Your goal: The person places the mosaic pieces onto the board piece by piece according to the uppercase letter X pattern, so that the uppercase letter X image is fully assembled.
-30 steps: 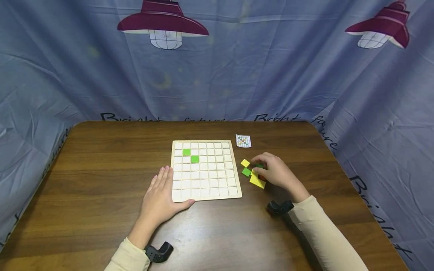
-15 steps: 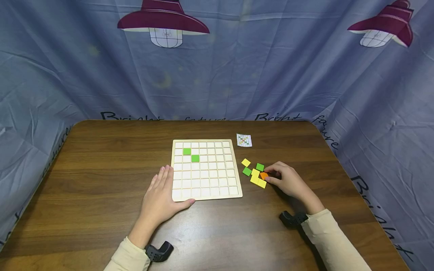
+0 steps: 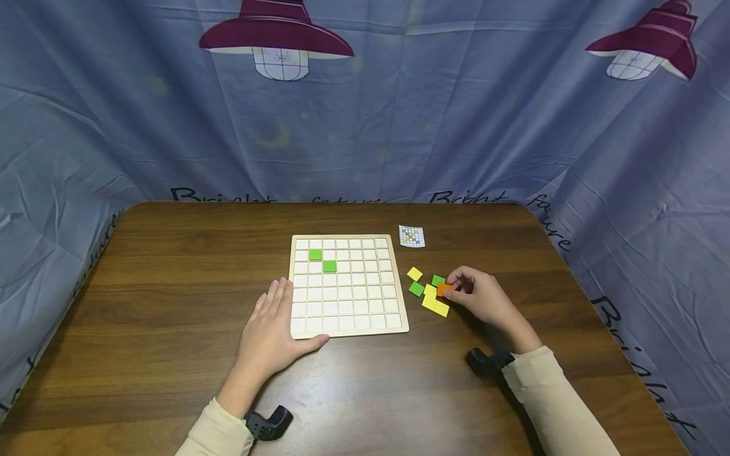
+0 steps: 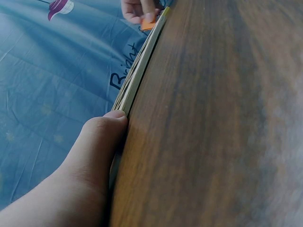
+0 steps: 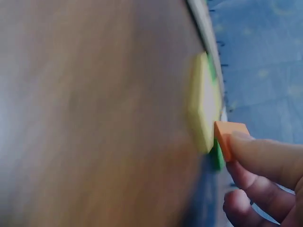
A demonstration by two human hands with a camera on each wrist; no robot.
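Note:
Between its thumb and fingers my right hand (image 3: 481,296) pinches an orange square tile (image 5: 230,135), raised off the table in the right wrist view. Beside it lie loose yellow tiles (image 3: 435,304) and green tiles (image 3: 416,289). My left hand (image 3: 268,329) rests flat along the left edge of a wooden grid board (image 3: 406,322), fingers straight, thumb on its near edge. Two green tiles sit in the board's upper left part, one (image 3: 315,254) a row above and a column left of the other (image 3: 329,266).
A small card (image 3: 412,236) printed with a coloured grid lies beyond the loose tiles, right of the board's far corner. The brown wooden table (image 3: 171,285) ends at a blue curtain (image 3: 365,126) behind and at the sides.
My right hand drew back right from over the tiles, uncovering them, then took hold of the orange tile and lifted it. My left hand and the board stay in place.

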